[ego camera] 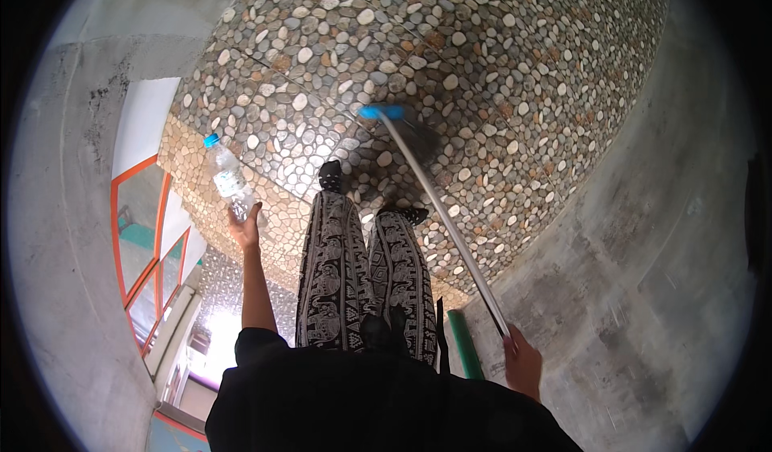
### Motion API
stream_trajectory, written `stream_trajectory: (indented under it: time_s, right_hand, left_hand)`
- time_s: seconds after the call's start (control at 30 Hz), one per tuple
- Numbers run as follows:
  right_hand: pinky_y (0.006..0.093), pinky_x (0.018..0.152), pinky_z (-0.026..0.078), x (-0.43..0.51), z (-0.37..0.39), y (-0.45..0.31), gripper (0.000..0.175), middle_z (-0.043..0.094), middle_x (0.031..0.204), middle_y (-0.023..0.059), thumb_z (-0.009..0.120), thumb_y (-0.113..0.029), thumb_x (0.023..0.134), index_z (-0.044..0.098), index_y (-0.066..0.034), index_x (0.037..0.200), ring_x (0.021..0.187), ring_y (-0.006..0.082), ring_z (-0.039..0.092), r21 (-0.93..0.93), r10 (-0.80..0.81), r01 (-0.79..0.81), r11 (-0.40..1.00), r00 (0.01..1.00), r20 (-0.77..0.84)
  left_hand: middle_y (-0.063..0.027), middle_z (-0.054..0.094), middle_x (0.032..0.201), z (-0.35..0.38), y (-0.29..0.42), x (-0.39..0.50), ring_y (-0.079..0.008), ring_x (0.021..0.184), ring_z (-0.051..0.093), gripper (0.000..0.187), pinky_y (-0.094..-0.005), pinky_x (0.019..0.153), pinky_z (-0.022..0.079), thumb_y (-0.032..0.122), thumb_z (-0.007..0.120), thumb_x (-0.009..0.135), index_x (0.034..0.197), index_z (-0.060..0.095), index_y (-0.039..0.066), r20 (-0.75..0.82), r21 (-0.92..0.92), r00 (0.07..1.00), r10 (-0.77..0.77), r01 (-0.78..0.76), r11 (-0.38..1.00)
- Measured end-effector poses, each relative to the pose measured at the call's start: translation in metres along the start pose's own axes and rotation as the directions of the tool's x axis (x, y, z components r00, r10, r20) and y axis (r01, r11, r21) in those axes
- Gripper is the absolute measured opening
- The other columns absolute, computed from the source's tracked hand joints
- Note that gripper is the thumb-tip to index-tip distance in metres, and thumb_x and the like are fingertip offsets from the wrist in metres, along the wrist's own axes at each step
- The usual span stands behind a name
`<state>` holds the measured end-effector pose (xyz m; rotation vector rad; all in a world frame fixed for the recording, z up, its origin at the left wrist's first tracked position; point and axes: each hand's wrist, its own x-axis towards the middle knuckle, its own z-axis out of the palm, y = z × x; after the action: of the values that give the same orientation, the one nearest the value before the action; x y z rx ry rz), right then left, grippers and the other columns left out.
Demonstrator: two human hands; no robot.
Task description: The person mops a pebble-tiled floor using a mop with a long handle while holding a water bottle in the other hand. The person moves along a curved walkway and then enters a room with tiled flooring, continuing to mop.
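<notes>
On the left, my left hand (245,229) grips the lower end of a clear plastic bottle (229,177) with a blue cap and a label, held tilted above the floor. At the lower right, my right hand (522,361) is closed around the upper part of a metal broom handle (443,211). The handle slants up and left to the broom's blue head (382,112), whose dark bristles (422,141) look blurred over the pebble-patterned floor (338,48).
A grey concrete wall (651,259) curves along the right, with a green pole (465,343) at its foot. Another concrete wall (45,168) and orange-framed windows (142,220) stand at the left. Beige stone-patterned flooring (265,211) borders the pebbled floor near my feet.
</notes>
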<state>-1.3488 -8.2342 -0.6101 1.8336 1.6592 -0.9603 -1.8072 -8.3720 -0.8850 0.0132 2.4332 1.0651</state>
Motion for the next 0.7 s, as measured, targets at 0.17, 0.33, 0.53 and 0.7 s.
stream_trajectory:
  time_s: [0.17, 0.33, 0.53, 0.7]
  right_hand:
    - [0.0399, 0.048, 0.042, 0.156, 0.097, -0.126, 0.040, 0.055, 0.056, 0.0156, 0.045, -0.034, 0.087, 0.041, -0.0245, 0.125, 0.051, 0.0322, 0.055, -0.041, -0.221, 0.222, 0.974, 0.975, 0.021]
    - [0.0423, 0.051, 0.045, 0.296, 0.162, -0.229, 0.038, 0.058, 0.061, 0.0154, 0.039, -0.033, 0.089, 0.039, -0.0152, 0.123, 0.058, 0.0334, 0.058, -0.192, -0.417, 0.407, 0.893, 0.909, -0.012]
    - [0.0430, 0.043, 0.042, 0.292, 0.178, -0.074, 0.047, 0.055, 0.055, 0.0161, 0.041, -0.040, 0.088, 0.038, -0.0071, 0.121, 0.051, 0.0353, 0.055, -0.330, -0.413, 0.364, 0.871, 0.906, -0.091]
    - [0.0481, 0.044, 0.042, 0.092, 0.158, 0.112, 0.038, 0.053, 0.053, 0.0193, 0.040, -0.038, 0.087, 0.041, -0.0088, 0.112, 0.051, 0.0399, 0.054, -0.414, -0.055, 0.067, 0.908, 0.998, 0.041]
  left_hand:
    - [-0.0097, 0.054, 0.102, -0.003, -0.024, 0.036, -0.0194, 0.091, 0.049, 0.052, -0.0294, 0.084, 0.037, 0.010, 0.070, 0.066, 0.110, 0.046, -0.003, -0.005, -0.062, 1.000, 0.029, -0.029, 0.998]
    - [-0.0088, 0.057, 0.095, -0.012, 0.009, 0.034, -0.0175, 0.085, 0.052, 0.050, -0.0286, 0.078, 0.040, 0.006, 0.071, 0.064, 0.108, 0.047, -0.003, 0.058, -0.204, 0.998, -0.013, 0.025, 0.979]
    - [-0.0076, 0.057, 0.092, -0.033, 0.026, 0.040, -0.0149, 0.083, 0.053, 0.051, -0.0268, 0.074, 0.042, 0.004, 0.070, 0.064, 0.109, 0.047, -0.002, 0.151, -0.173, 0.988, 0.020, 0.007, 0.985]
    - [-0.0081, 0.056, 0.096, -0.036, 0.004, 0.036, -0.0152, 0.085, 0.053, 0.054, -0.0258, 0.075, 0.043, 0.001, 0.072, 0.062, 0.110, 0.046, -0.002, 0.202, -0.244, 0.979, 0.033, 0.018, 0.970]
